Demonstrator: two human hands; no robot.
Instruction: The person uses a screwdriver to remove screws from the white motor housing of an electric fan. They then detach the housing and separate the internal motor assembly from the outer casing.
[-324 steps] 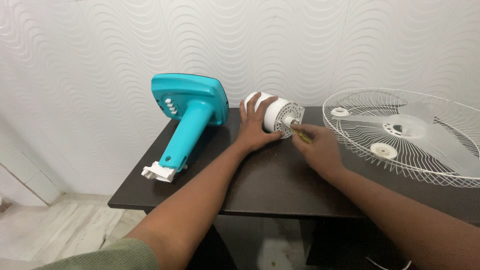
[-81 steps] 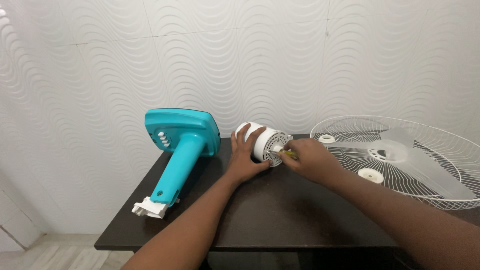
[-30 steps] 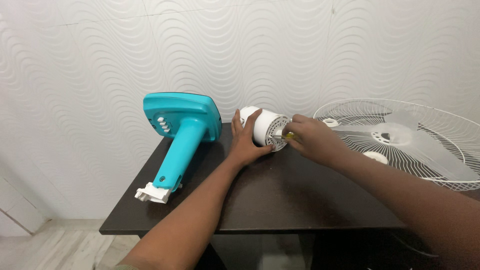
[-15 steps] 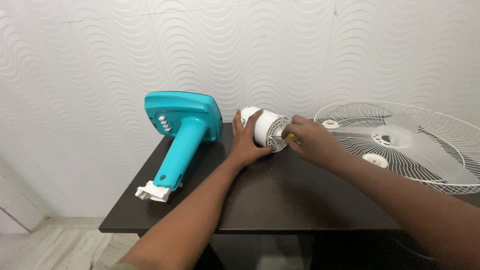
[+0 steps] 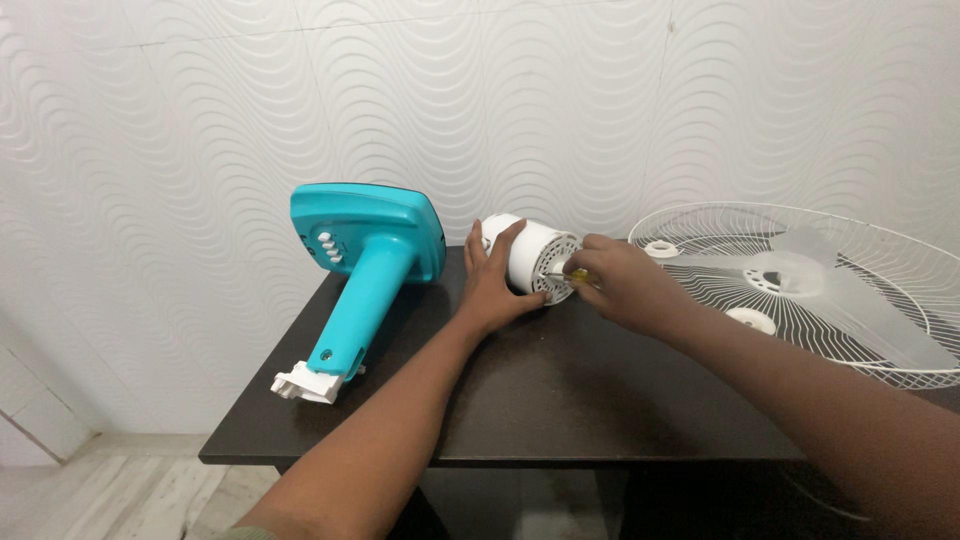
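A white fan motor housing (image 5: 535,255) lies on its side on the dark table (image 5: 540,390), its vented face turned right. My left hand (image 5: 490,285) presses against its left side, fingers spread over the casing. My right hand (image 5: 615,285) grips a small yellow-handled screwdriver (image 5: 573,274) whose tip meets the motor's front face beside the shaft.
A turquoise fan stand and base (image 5: 365,270) lies on the table's left part, its white end near the front edge. A white wire fan guard (image 5: 880,300) with a translucent blade (image 5: 820,275) and white round caps sits at the right. A wavy white wall stands behind.
Hardly anything differs over the last second; my right hand shifted very slightly at the motor's face while my left hand stayed on the housing.
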